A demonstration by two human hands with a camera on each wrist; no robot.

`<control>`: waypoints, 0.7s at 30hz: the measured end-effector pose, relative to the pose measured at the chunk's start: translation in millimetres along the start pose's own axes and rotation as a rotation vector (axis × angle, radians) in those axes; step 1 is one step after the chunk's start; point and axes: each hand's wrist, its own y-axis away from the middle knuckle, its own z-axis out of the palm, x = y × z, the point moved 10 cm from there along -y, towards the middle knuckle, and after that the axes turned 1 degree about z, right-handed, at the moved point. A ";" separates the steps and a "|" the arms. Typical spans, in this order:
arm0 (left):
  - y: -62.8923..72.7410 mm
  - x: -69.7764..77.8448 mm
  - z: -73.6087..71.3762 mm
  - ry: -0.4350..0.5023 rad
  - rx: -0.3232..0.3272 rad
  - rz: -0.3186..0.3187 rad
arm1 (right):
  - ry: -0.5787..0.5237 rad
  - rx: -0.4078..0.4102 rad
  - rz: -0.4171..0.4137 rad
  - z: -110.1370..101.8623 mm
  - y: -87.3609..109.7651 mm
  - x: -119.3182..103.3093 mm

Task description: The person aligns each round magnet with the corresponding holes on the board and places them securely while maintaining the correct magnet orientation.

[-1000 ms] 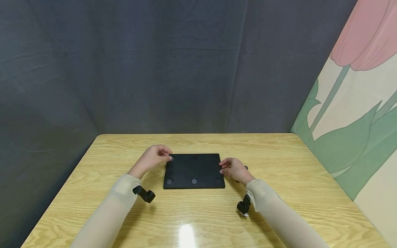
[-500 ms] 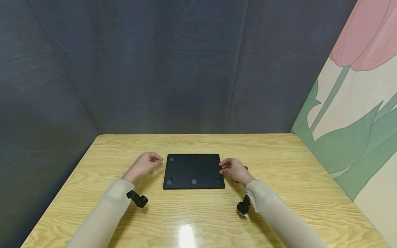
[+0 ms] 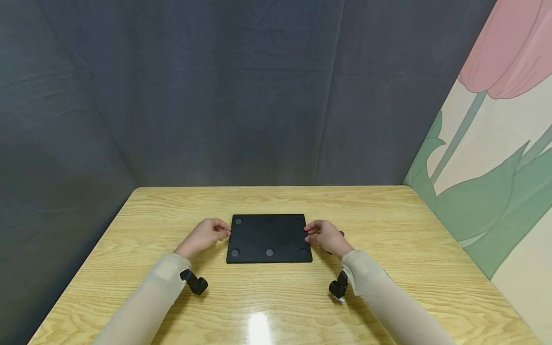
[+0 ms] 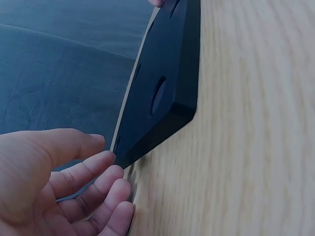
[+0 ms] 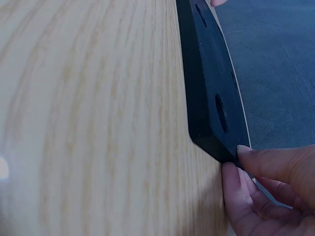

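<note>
A black rectangular board (image 3: 269, 237) with several round recesses lies flat on the wooden table. My right hand (image 3: 326, 236) pinches its right edge; in the right wrist view the thumb (image 5: 266, 161) is on the top face, with a finger against the side. At the opposite edge is my left hand (image 3: 210, 233), with its fingers loosely bent. The left wrist view shows those fingertips (image 4: 114, 172) at or very near the board's edge, the thumb held apart from it. Whether they touch is unclear.
Small dark things (image 3: 342, 233) partly show behind the right hand; their kind is hidden. A wooden table (image 3: 276, 297) spreads around the board. Dark cloth (image 3: 233, 96) hangs behind and at the left. A tulip-painted wall (image 3: 487, 191) borders the right.
My left hand came away from the board's far left corner, moved left and nearer to me, then came back to the middle of the left edge. My right hand stayed put.
</note>
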 end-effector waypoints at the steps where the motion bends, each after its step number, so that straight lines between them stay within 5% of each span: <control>1: -0.3 0.1 0.9 0.001 0.000 -0.004 | -0.002 0.001 -0.001 -0.1 -0.2 0.1; 12: -2.0 1.2 12.6 0.129 -0.030 -0.034 | -0.026 -0.010 -0.016 0.0 -0.5 -1.1; 21: -3.4 -2.0 16.8 0.133 -0.031 -0.068 | -0.027 -0.005 -0.016 1.3 -0.4 -0.5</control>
